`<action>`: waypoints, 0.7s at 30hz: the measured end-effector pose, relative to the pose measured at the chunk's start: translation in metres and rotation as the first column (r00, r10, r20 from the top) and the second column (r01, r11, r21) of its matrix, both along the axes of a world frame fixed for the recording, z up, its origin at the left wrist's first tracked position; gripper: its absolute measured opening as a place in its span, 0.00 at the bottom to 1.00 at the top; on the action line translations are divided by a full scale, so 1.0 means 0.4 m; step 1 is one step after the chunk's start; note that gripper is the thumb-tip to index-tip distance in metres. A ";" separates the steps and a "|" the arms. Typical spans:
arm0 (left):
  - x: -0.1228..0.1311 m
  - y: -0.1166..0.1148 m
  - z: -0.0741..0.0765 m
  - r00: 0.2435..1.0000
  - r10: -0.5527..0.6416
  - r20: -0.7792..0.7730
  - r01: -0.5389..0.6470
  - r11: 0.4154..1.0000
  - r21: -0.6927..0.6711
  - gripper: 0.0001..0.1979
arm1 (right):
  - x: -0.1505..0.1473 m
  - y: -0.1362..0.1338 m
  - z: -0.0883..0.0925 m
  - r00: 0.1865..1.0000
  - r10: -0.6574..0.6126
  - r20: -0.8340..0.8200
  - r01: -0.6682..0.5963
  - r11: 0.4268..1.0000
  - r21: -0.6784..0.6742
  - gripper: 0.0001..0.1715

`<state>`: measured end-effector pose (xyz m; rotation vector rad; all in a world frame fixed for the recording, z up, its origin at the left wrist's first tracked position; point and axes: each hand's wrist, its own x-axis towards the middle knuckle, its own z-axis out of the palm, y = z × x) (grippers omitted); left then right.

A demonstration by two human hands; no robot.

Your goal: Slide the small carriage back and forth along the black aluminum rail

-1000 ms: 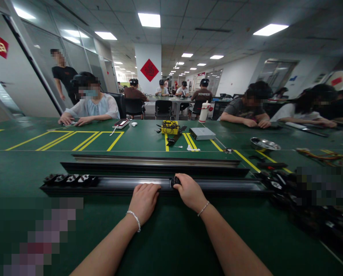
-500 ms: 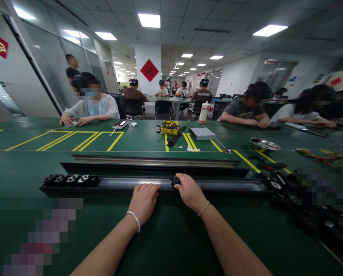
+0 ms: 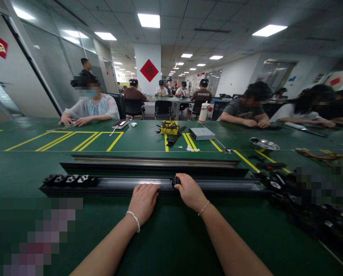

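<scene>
A long black metal channel lies crosswise on the green table in front of me. My left hand grips its near edge left of the middle, fingers curled together over the rim. With my right hand I hold a small black module between thumb and fingers, down in the channel; most of it is hidden by the hand. At the channel's left end sit several black modules with silver-white tops, side by side. Just behind lies a second dark channel, parallel to the first.
A pile of black modules is at the right, beyond the channel's end. Farther back are a metal bowl, a grey box, a yellow item with black cable and a white bottle. Other people sit across the table.
Both my hands, the channel and the module keep their places. In the background, a standing person has moved to the right behind the seated person at the left.
</scene>
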<state>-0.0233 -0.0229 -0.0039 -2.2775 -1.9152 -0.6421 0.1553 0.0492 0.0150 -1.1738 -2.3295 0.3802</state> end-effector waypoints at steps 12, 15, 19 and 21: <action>-0.002 0.000 -0.001 1.000 -0.001 0.001 0.001 1.000 -0.008 0.10 | 0.007 0.002 -0.002 1.000 -0.021 0.009 0.021 1.000 0.017 0.15; -0.002 0.000 0.000 1.000 0.000 -0.003 0.000 1.000 -0.010 0.10 | 0.011 0.003 0.003 0.999 -0.026 0.039 0.025 1.000 0.008 0.17; -0.001 -0.001 0.001 1.000 0.000 -0.008 0.000 1.000 -0.003 0.11 | 0.019 0.008 0.017 0.997 0.006 0.073 -0.006 1.000 -0.011 0.19; -0.002 0.000 0.000 1.000 0.000 -0.008 0.000 1.000 0.000 0.11 | 0.022 0.010 0.021 0.996 0.029 0.089 -0.028 1.000 -0.010 0.20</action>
